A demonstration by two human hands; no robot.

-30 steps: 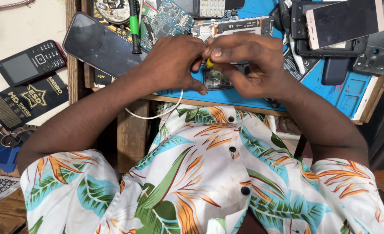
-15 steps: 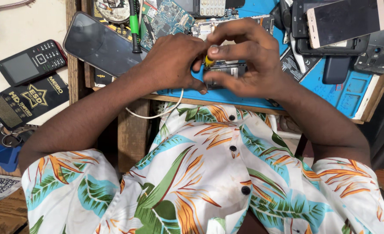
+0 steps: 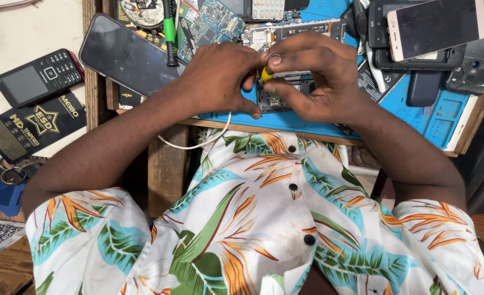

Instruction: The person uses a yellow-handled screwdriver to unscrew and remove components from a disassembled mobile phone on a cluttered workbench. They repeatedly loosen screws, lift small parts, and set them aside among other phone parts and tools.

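Note:
My right hand (image 3: 318,76) pinches a small yellow-handled screwdriver (image 3: 266,75) upright, index finger on its cap. The tool stands over an opened phone body (image 3: 274,101) lying on a blue work mat (image 3: 433,117). My left hand (image 3: 220,79) rests on the left part of that phone, fingers curled, thumb touching the screwdriver's side. Most of the phone is hidden under both hands.
Circuit boards (image 3: 212,22) and a green-handled tool (image 3: 169,33) lie at the back. A large dark phone (image 3: 124,54) lies left, a keypad phone (image 3: 38,76) and a black packet (image 3: 31,128) further left. Several phones (image 3: 433,24) are stacked right. A white cable (image 3: 198,143) hangs off the bench edge.
My right hand has lifted and shifted a little toward the back, fingers arching higher over the screwdriver. The left hand stays on the phone.

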